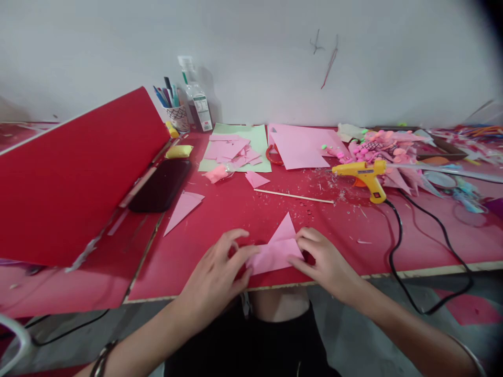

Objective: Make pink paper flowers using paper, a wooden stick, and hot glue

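A pink sheet of paper (pixel 275 255) lies at the front edge of the red table, partly folded, with a pointed flap rising behind it. My left hand (pixel 223 267) grips its left end, thumb and fingers at the corner. At the right end, my right hand (pixel 324 259) pinches the paper between thumb and fingers. Fingertips cover both ends. Beyond it lie a thin stick (pixel 294 196) and a small folded pink piece (pixel 257 179). To the left rests a pink paper triangle (pixel 183 210).
A yellow glue gun (pixel 367 175) with a black cord lies at right, before a pile of pink paper pieces (pixel 387 152). Pink scraps (pixel 231 149) lie on a green sheet. At left are a phone (pixel 160 186), a large red board (pixel 86 183), a pen cup (pixel 178 118) and a bottle (pixel 200 107).
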`<state>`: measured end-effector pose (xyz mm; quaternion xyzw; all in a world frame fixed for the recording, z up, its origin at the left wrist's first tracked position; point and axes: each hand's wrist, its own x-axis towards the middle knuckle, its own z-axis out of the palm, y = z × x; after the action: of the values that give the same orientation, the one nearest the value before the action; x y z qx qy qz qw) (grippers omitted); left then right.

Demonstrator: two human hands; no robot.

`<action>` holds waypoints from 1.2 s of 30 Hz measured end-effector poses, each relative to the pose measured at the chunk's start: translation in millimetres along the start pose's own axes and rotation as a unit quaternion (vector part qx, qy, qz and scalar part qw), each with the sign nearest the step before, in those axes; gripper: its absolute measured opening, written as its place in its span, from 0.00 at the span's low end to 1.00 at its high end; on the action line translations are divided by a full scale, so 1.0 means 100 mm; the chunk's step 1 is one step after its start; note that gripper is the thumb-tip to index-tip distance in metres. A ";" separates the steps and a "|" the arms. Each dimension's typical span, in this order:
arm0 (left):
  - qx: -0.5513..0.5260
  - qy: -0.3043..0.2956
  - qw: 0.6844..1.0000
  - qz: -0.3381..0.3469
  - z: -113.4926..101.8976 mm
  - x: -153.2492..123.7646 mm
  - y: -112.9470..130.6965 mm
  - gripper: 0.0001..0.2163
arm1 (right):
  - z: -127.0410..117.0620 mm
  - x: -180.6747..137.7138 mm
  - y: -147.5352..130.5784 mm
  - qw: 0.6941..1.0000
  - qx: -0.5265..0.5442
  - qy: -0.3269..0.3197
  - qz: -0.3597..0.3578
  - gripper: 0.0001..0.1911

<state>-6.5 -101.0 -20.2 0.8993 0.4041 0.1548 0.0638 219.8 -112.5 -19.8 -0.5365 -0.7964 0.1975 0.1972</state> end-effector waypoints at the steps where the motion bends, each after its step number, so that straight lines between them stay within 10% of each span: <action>1: 0.019 -0.017 0.999 0.038 -0.03 0.01 0.00 0.16 | 0.01 0.00 0.00 1.000 -0.004 -0.001 0.000 0.13; 9: 0.053 -0.120 0.969 0.210 -0.10 0.04 0.04 0.22 | 0.02 0.02 0.01 1.000 -0.005 0.002 -0.006 0.08; 29: 0.045 -0.109 0.973 0.197 0.00 0.00 0.06 0.30 | -0.05 -0.02 0.01 0.996 0.090 0.010 -0.022 0.04; 36: -0.035 -0.036 0.997 0.058 -0.01 0.02 0.12 0.24 | -0.02 -0.09 0.07 0.993 0.070 -0.004 -0.100 0.11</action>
<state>2.3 -107.4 -15.8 0.9233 0.3431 0.1399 0.1009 229.6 -118.2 -22.8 -0.4385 -0.8307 0.2345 0.2503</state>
